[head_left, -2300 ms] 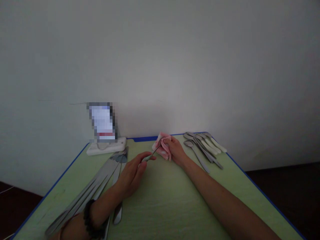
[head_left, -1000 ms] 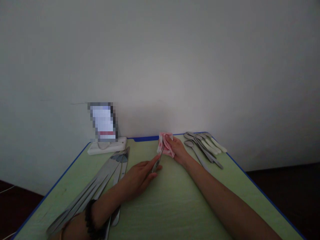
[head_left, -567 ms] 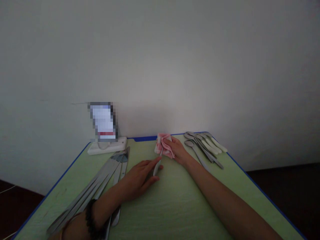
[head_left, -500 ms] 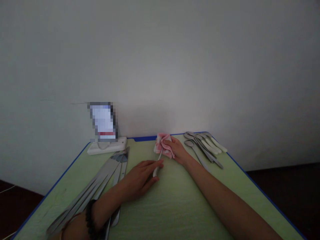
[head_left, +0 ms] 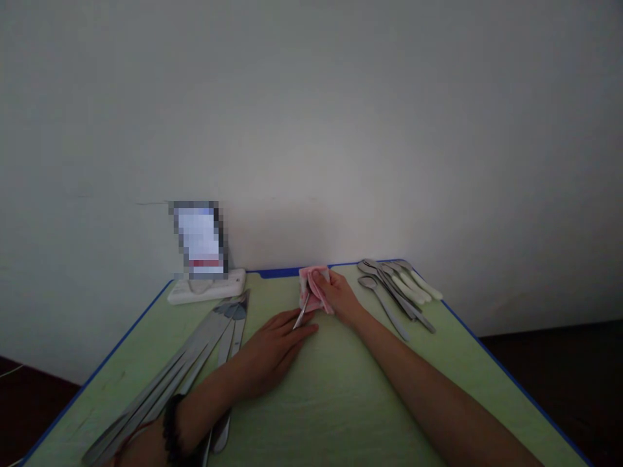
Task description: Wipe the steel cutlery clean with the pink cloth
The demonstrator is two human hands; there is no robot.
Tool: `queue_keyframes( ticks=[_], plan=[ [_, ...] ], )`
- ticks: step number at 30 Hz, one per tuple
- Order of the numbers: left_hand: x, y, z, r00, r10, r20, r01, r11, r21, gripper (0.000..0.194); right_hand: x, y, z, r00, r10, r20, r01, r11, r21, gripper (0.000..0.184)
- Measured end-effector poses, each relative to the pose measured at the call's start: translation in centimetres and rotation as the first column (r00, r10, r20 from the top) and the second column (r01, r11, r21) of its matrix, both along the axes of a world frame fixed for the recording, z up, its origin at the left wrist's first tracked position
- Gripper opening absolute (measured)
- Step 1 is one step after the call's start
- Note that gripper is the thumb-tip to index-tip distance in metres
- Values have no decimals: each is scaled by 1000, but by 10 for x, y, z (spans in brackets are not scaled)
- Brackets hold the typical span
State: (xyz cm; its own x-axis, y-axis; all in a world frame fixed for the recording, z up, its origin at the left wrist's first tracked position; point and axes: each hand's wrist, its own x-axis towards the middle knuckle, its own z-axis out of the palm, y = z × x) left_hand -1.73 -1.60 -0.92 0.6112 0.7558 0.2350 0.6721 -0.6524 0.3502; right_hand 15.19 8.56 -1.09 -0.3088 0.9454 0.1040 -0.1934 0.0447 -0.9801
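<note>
A pink and white cloth [head_left: 306, 275] is pinched in my right hand [head_left: 343, 296], folded around one end of a slim metal piece of cutlery [head_left: 302, 313]. That end is hidden in the cloth, so I cannot tell its kind. My left hand [head_left: 272, 347] holds the other end of the cutlery between thumb and fingers, low over the table. To the right of my right hand lies a metal spoon [head_left: 387, 310], beside a group of spoons and forks [head_left: 402, 295], some with white handles [head_left: 413, 285].
Several long, flat metal utensils [head_left: 182, 363] lie fanned along the left, partly under my left forearm. A phone with a blurred screen [head_left: 198, 237] stands on a white base [head_left: 209, 290] at the back left. Behind the green table [head_left: 341, 402] rises a grey wall [head_left: 311, 130].
The cutlery has turned and shifted slightly left, and the cloth has closed more around its far end. My left hand's fingers have moved along the handle.
</note>
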Motion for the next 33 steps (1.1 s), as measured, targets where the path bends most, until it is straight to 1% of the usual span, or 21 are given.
queue_keyframes(
  ticks=[2,4,8,10,13,18,20,23,28,33],
  plan=[
    [0,0,0,1000,18,18,-18,1000,-6,43,0,0,0,1000,5,-8,-5,1000,-20,40],
    [0,0,0,998,42,35,-42,999,-16,44,0,1,-1,998,25,-58,-29,997,-66,42],
    [0,-1,0,995,72,71,-69,997,-42,48,2,4,0,963,79,-257,-134,969,-206,40],
    [0,-1,1,993,77,92,-73,996,-45,50,3,5,1,941,69,-332,-156,957,-243,37],
    [0,-2,3,990,83,115,-79,996,-43,50,3,5,4,921,36,-389,-144,957,-251,35],
    [-2,-3,9,996,-35,86,40,998,-57,41,2,5,6,920,-33,-391,-87,955,-284,28],
    [-3,-3,10,997,-58,58,62,996,-67,40,2,5,6,919,-47,-392,-82,949,-304,25],
    [-2,-3,7,998,-48,48,51,997,-55,40,2,6,6,906,-38,-422,-110,941,-321,25],
    [-2,-1,0,999,-17,48,19,999,-38,44,2,7,6,890,-1,-456,-155,940,-304,29],
    [-1,-2,2,999,-26,29,27,999,-34,48,3,6,8,898,20,-439,-182,926,-332,31]
  ],
)
